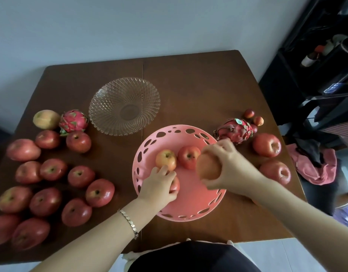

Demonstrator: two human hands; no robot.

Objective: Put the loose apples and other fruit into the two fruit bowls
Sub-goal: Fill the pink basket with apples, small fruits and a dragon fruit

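Over the pink bowl [190,211] on the table [188,85], the right hand [228,165] curls round an orange-pink fruit [208,166], long axis roughly near-to-far (blur softens it). The left hand [159,189] grips an apple [175,185] inside that bowl, beside two apples [166,160] with stem dimples up.

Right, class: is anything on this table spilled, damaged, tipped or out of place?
Nothing stands out. The glass bowl and pink bowl both sit upright on the table, and no fruit looks broken or spilled. The left hand grips an apple; the right hand holds an orange-toned fruit.
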